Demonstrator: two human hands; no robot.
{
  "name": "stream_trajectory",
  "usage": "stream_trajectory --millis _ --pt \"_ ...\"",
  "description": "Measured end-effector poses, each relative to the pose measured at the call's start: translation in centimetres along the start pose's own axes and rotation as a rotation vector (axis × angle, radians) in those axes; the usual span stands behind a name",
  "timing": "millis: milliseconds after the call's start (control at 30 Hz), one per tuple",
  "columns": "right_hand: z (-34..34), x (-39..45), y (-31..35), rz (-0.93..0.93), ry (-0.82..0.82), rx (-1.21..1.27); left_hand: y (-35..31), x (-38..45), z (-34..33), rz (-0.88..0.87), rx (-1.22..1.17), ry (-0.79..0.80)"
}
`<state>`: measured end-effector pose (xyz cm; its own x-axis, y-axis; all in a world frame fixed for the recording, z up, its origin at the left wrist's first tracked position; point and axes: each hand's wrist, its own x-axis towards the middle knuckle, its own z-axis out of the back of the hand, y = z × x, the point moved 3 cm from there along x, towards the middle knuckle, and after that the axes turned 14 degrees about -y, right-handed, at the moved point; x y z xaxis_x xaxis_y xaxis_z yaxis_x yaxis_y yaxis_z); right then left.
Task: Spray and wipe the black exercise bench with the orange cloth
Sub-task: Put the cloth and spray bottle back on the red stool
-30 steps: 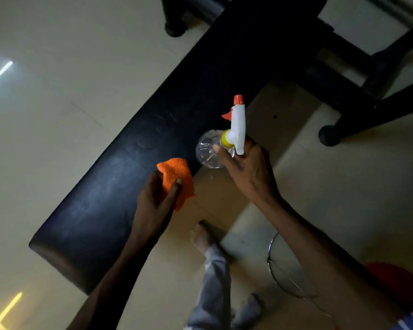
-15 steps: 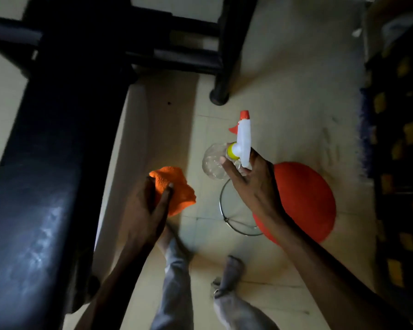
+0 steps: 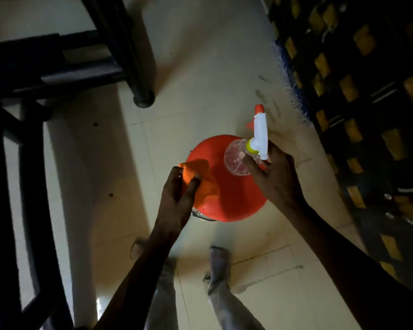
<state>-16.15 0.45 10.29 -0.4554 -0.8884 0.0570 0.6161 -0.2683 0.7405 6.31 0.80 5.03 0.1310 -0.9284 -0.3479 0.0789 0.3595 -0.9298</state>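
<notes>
Two hands are hovering over the tiled floor, each holding something. The left hand is clenching the orange cloth, its fingers curling over the bunched fabric, which is hanging down past the thumb. The right hand is gripping the neck of a clear spray bottle, fingers wrapping just below the white trigger head with its orange nozzle pointing away from the person. Both hands are hanging above a round red stool standing on the floor, with two feet showing below it. Only the bench's black frame is showing, running along the upper left corner and left edge, well apart from the cloth and bottle. Dark yellow-patterned fabric is lying along the right edge.
</notes>
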Motion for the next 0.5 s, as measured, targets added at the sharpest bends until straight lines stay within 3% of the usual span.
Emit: stream_trajectory --millis 167,333,500 --pt "1.3 1.0 -4.4 0.003 -0.047 0.010 2.7 1.0 -3.8 0.080 -0.022 0.010" --pt "-0.8 0.6 -6.9 -0.023 0.027 -0.030 8.9 1.5 -3.0 0.224 0.251 -0.150" --pt "-1.5 0.1 -7.1 -0.025 0.016 -0.043 10.0 1.8 -1.6 0.167 0.427 -0.186"
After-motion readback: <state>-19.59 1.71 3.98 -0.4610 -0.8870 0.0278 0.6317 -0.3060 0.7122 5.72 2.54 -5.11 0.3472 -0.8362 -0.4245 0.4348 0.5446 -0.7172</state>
